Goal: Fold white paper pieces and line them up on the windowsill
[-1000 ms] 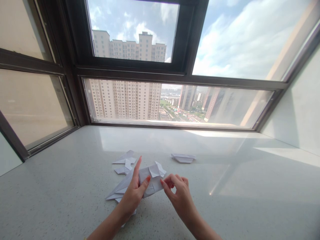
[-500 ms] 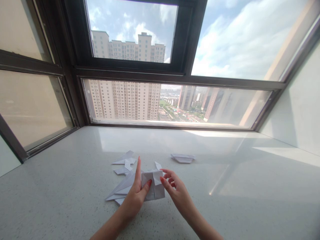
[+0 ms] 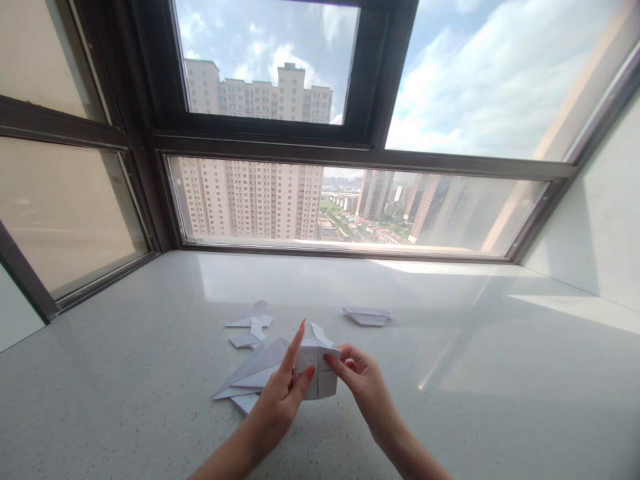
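A squarish piece of folded white paper [image 3: 327, 381] with creases across its face is held up between both hands. My left hand [image 3: 286, 393] grips its left side, the thumb pressed on the front and the index finger pointing up behind. My right hand [image 3: 361, 380] pinches the upper right corner between thumb and fingers. Just left of my left hand lies a pointed folded paper plane [image 3: 253, 373] on the sill. Behind the held paper, another white folded piece [image 3: 319, 335] partly shows; its lower part is hidden.
Smaller paper figures [image 3: 253, 327] lie beyond the plane at the left. A folded paper boat [image 3: 368, 317] rests farther back to the right. The speckled pale sill [image 3: 475, 373] meets a dark-framed window [image 3: 350, 253] overlooking tall buildings.
The held paper and both hands have shifted slightly right. The flap at its upper right, folded inward before, now lies out flat to the right under my right thumb.
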A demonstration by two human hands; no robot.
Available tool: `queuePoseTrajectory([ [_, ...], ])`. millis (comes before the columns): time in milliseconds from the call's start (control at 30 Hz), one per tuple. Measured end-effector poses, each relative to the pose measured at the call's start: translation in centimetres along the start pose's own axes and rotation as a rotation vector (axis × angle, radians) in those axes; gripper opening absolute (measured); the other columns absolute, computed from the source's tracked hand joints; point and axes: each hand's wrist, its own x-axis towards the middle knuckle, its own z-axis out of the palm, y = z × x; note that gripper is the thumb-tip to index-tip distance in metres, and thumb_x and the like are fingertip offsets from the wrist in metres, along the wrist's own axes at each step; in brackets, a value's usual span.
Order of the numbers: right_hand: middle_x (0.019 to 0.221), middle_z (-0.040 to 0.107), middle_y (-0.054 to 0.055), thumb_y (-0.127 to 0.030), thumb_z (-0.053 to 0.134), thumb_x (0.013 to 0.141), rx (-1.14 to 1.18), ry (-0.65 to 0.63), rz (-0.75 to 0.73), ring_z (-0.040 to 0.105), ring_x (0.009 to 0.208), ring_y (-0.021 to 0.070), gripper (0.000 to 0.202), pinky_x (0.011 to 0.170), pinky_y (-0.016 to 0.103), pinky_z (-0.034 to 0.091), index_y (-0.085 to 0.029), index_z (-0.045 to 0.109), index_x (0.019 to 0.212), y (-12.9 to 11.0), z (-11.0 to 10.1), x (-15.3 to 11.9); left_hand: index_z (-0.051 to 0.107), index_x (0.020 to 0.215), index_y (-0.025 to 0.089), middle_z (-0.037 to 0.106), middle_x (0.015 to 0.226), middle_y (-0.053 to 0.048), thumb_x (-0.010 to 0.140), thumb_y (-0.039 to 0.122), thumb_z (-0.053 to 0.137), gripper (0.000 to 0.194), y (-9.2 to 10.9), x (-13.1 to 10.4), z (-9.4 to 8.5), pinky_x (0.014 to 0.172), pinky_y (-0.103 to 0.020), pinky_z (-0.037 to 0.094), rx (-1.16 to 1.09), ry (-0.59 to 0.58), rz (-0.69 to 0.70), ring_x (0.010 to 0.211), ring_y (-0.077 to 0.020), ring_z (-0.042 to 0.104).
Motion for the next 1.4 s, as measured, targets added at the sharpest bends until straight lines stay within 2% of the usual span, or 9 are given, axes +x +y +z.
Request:
queuePoseTrajectory([
  [67, 0.058, 0.052, -0.002, -0.044, 0.059, 0.069, 0.048, -0.003, 0.004, 0.045, 0.056, 0.0120, 0.029, 0.053, 0.023, 0.035, -0.016, 0.054, 0.062, -0.1, 0.0, 0.0, 0.040, 0.125, 0.023, 0.043, 0.129, -0.002, 0.073, 0.035, 0.058, 0.057, 0.2, -0.1, -0.1, 0.099, -0.032, 0.024, 0.098, -0.065, 0.055, 0.120, -0.0243, 0.034],
  [167, 0.057, 0.053, -0.002, -0.045, 0.060, 0.067, 0.086, -0.013, 0.005, 0.045, 0.056, 0.0120, 0.030, 0.053, 0.023, 0.034, -0.016, 0.055, 0.060, -0.1, 0.0, 0.0, 0.044, 0.122, 0.026, 0.048, 0.125, -0.002, 0.079, 0.032, 0.051, 0.044, 0.2, 0.0, -0.6, 0.100, -0.033, 0.024, 0.196, -0.200, 0.072, 0.118, -0.0233, 0.038],
  [333, 0.057, 0.054, -0.002, -0.046, 0.062, 0.065, 0.135, -0.039, 0.046, 0.044, 0.056, 0.0117, 0.032, 0.054, 0.023, 0.033, -0.015, 0.056, 0.060, 0.2, 0.1, 0.1, 0.043, 0.123, 0.026, 0.050, 0.123, -0.002, 0.082, 0.032, 0.046, 0.042, 0.1, 0.3, -1.1, 0.101, -0.034, 0.025, 0.255, -0.294, 0.068, 0.117, -0.0207, 0.040],
  [467, 0.055, 0.053, -0.003, -0.045, 0.064, 0.063, 0.196, -0.054, 0.090, 0.043, 0.054, 0.0110, 0.032, 0.053, 0.022, 0.031, -0.015, 0.055, 0.059, 0.5, 0.2, 0.2, 0.043, 0.123, 0.027, 0.052, 0.122, -0.002, 0.082, 0.030, 0.047, 0.041, -0.1, 0.4, -1.1, 0.100, -0.033, 0.027, 0.288, -0.286, 0.075, 0.115, -0.0204, 0.042],
  [667, 0.052, 0.053, -0.003, -0.047, 0.067, 0.057, 0.210, -0.039, 0.157, 0.043, 0.053, 0.0115, 0.034, 0.052, 0.023, 0.030, -0.015, 0.056, 0.057, 0.2, 0.4, 0.1, 0.057, 0.110, 0.024, 0.061, 0.108, -0.002, 0.085, 0.028, 0.040, 0.030, -0.2, 0.5, -1.2, 0.092, -0.030, 0.036, 0.342, -0.307, 0.060, 0.102, -0.0185, 0.052],
  [833, 0.055, 0.052, -0.003, -0.050, 0.065, 0.058, 0.249, -0.175, 0.238, 0.043, 0.053, 0.0101, 0.036, 0.050, 0.021, 0.029, -0.015, 0.058, 0.063, 0.1, 0.4, 0.4, 0.059, 0.106, 0.022, 0.063, 0.102, -0.002, 0.084, 0.025, 0.041, 0.028, -0.2, 0.5, -1.2, 0.088, -0.027, 0.037, 0.368, -0.251, 0.062, 0.095, -0.0171, 0.054],
  [1000, 0.054, 0.047, -0.004, -0.047, 0.065, 0.060, 0.183, -0.236, 0.312, 0.038, 0.050, 0.0076, 0.034, 0.045, 0.019, 0.024, -0.015, 0.057, 0.064, 0.6, -0.1, 0.6, 0.061, 0.097, 0.020, 0.064, 0.086, -0.001, 0.083, 0.025, 0.039, 0.026, -0.4, 0.8, -1.7, 0.076, -0.025, 0.040, 0.437, -0.188, 0.024, 0.080, -0.0159, 0.055],
  [1200, 0.050, 0.045, -0.005, -0.048, 0.067, 0.056, 0.139, -0.212, 0.314, 0.035, 0.047, 0.0068, 0.036, 0.044, 0.020, 0.022, -0.015, 0.053, 0.057, 0.8, -0.2, 0.7, 0.060, 0.083, 0.017, 0.061, 0.078, -0.001, 0.081, 0.026, 0.040, 0.022, -0.6, 0.9, -1.6, 0.072, -0.024, 0.039, 0.417, -0.182, -0.011, 0.077, -0.0161, 0.053],
  [1400, 0.043, 0.040, -0.007, -0.049, 0.069, 0.053, 0.142, -0.195, 0.342, 0.029, 0.042, 0.0053, 0.037, 0.043, 0.021, 0.019, -0.015, 0.053, 0.053, 0.8, -0.2, 0.8, 0.059, 0.085, 0.018, 0.060, 0.077, -0.001, 0.079, 0.028, 0.044, 0.019, -0.5, 0.7, -1.5, 0.067, -0.023, 0.039, 0.409, -0.206, -0.060, 0.074, -0.0158, 0.053],
])
